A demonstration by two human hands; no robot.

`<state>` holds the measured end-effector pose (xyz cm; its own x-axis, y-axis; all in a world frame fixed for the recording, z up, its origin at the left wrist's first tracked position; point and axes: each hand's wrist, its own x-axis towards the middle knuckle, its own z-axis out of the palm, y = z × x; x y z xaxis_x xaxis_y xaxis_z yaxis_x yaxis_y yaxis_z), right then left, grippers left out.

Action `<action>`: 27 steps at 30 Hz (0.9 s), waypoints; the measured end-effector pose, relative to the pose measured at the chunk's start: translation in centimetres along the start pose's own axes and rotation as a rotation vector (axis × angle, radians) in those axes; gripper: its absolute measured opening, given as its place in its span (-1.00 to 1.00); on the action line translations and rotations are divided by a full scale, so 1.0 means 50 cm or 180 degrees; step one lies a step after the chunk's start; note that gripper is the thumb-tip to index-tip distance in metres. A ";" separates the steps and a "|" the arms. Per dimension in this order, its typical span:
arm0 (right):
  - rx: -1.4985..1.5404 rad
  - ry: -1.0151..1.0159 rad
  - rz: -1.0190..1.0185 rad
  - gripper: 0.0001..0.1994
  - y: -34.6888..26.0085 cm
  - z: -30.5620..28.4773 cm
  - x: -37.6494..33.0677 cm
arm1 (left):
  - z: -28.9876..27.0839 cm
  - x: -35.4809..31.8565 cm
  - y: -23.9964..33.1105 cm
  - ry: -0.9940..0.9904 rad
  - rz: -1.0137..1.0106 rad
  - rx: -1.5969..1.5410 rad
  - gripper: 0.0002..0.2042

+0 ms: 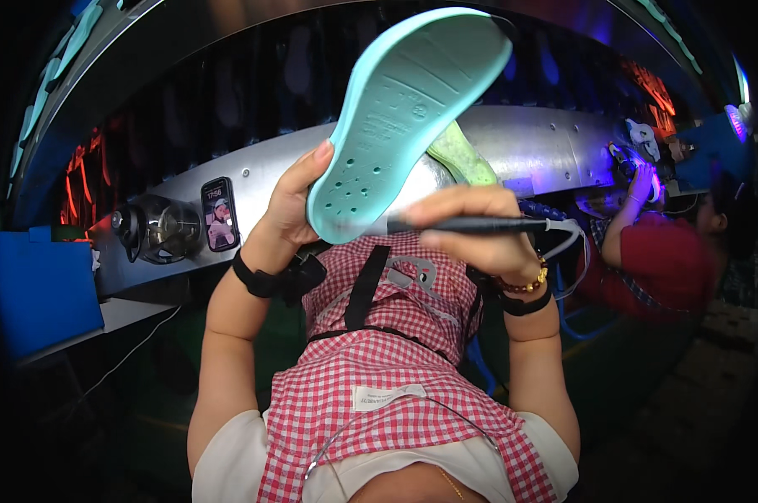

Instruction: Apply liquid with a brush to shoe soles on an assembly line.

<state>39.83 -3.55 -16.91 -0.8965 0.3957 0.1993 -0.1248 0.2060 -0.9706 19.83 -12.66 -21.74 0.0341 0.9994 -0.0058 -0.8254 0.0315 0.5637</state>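
My left hand [288,201] is closed on the heel edge of a turquoise shoe sole [404,113], held up above the bench with its toe pointing away and to the right. Small round holes dot its heel part. My right hand [475,220], partly blurred, grips a black pen-shaped tool [496,225] with a cable or hose at its back end. The tool's pale, smeared tip lies over the heel edge; whether it touches cannot be made out. Behind the turquoise sole, a light-green sole-shaped piece [467,159] rests on the metal bench, partly hidden.
A phone [219,214] and a dark see-through bottle [165,228] stand on the metal bench [555,142] to the left, near a blue box [48,285]. At the right, a person in red [668,260] handles something under violet light. Dark racks run behind the bench.
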 end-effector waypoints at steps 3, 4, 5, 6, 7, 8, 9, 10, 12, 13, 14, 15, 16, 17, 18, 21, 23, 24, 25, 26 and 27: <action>-0.0335 -0.0291 -0.0471 -0.81 0.018 0.003 0.007 | 0.016 0.002 0.012 0.0419 -0.0463 0.0227 -0.58; -0.0333 -0.0673 -0.0648 -0.81 0.019 0.004 0.004 | 0.012 0.001 0.013 0.0429 -0.0453 0.0220 -0.58; -0.0166 -0.0899 -0.0626 -0.80 0.016 -0.004 0.000 | 0.007 -0.001 0.015 0.0280 -0.0710 0.0024 -0.59; -0.0016 -0.1275 -0.0392 -0.78 0.001 -0.017 -0.007 | 0.005 -0.006 0.016 0.0129 -0.0987 -0.0173 -0.61; -0.0056 -0.1031 -0.0512 -0.78 -0.004 -0.020 -0.009 | 0.011 -0.014 0.019 0.0364 -0.1097 0.0102 -0.60; -0.0099 -0.0786 -0.0632 -0.77 -0.007 -0.021 -0.009 | 0.021 -0.019 0.025 0.0365 -0.1101 0.0097 -0.60; -0.0481 -0.0658 -0.0664 -0.78 -0.014 -0.023 -0.004 | 0.034 -0.023 0.029 0.0433 -0.1205 0.0451 -0.58; -0.0355 -0.0930 -0.0569 -0.80 0.002 -0.025 -0.001 | 0.047 -0.027 0.032 0.0497 -0.1307 0.0806 -0.56; -0.0410 -0.1421 -0.0474 -0.82 -0.003 -0.029 -0.002 | 0.056 -0.032 0.020 0.0448 -0.1307 0.1155 -0.50; -0.0466 -0.1550 -0.0612 -0.83 -0.004 -0.039 -0.005 | 0.046 -0.036 0.021 0.0450 -0.1387 0.1223 -0.50; -0.0587 -0.1633 -0.0776 -0.82 -0.014 -0.049 -0.006 | 0.036 -0.039 0.025 0.0453 -0.1468 0.1289 -0.50; -0.0581 -0.1354 -0.0739 -0.81 -0.021 -0.048 -0.007 | 0.026 -0.043 0.032 0.0427 -0.1501 0.1073 -0.50; -0.0573 -0.1076 -0.0701 -0.80 -0.025 -0.046 -0.010 | 0.025 -0.043 0.038 0.0401 -0.1533 0.0857 -0.50; -0.0728 -0.0880 -0.0585 -0.80 -0.022 -0.042 -0.008 | 0.036 -0.052 0.039 0.0583 -0.1380 0.0950 -0.50; -0.0394 -0.0942 -0.0580 -0.80 0.004 -0.042 -0.008 | 0.040 -0.053 0.040 0.0572 -0.1372 0.0947 -0.50; -0.0577 -0.1249 -0.0636 -0.81 -0.005 -0.045 -0.029 | 0.024 -0.063 0.040 0.0695 -0.1102 0.1238 -0.50; -0.0584 -0.0866 -0.0666 -0.80 -0.007 -0.045 -0.034 | 0.010 -0.076 0.056 0.0688 -0.1121 0.1171 -0.50; -0.0564 -0.0404 -0.0810 -0.80 -0.001 -0.040 -0.035 | 0.017 -0.084 0.060 0.0738 -0.1032 0.1177 -0.51; -0.0985 -0.0041 -0.0824 -0.78 0.013 -0.041 -0.031 | 0.033 -0.089 0.060 0.0721 -0.1036 0.1179 -0.51; -0.0628 -0.0159 -0.0737 -0.81 0.040 -0.045 -0.038 | 0.056 -0.097 0.057 0.0758 -0.0663 0.1365 -0.52; -0.0711 -0.0278 -0.0673 -0.82 0.041 -0.041 -0.044 | 0.067 -0.099 0.058 0.0805 -0.0268 0.1559 -0.53</action>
<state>42.43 -2.16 -19.09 -0.8949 0.2468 0.3717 -0.2245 0.4708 -0.8532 19.16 -17.55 -17.32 -0.0976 0.9679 -0.2314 -0.4652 0.1612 0.8704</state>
